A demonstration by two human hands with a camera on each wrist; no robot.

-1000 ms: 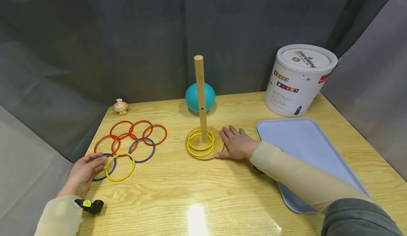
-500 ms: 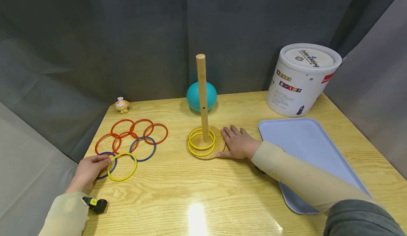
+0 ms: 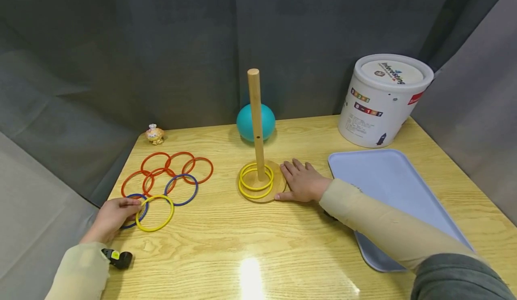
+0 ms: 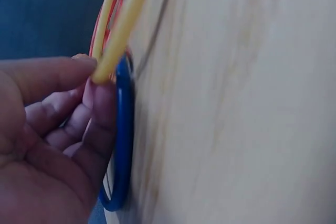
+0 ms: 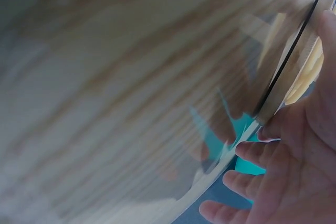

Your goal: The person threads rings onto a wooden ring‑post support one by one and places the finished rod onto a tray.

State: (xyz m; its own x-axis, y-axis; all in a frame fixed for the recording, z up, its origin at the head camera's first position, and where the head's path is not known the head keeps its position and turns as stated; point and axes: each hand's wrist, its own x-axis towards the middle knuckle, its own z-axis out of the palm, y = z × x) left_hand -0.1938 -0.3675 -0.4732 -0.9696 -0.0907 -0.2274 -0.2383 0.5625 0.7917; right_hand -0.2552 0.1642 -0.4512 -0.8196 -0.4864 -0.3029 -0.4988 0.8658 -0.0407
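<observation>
Head view shows that our left hand (image 3: 111, 217) has closed its fingertips on the near rim of the yellow ring (image 3: 155, 213); a second ago those fingers only lay at the ring's edge. The left wrist view confirms it: thumb and forefinger pinch the yellow band (image 4: 118, 30), lifted a little off the blue ring (image 4: 122, 135) beneath. So we judge the grasp made and the ring ready to come up. It lies at about 8 o'clock from the wooden peg (image 3: 256, 125), well apart from it.

Our right hand (image 3: 303, 182) has not moved: it rests flat with fingers straight, touching the peg's round base (image 3: 278, 187) at 3 o'clock and steadying it. Two yellow rings (image 3: 255, 181) already sit around the peg.

Red rings (image 3: 169, 167) and another blue one (image 3: 181, 189) overlap at 9 o'clock. A teal ball (image 3: 264, 120) stands behind the peg at 12, a white tub (image 3: 381, 102) at 2, a pale blue tray (image 3: 383, 192) at 4, a small figurine (image 3: 155, 134) at 10. Nothing stands between ring and peg.
</observation>
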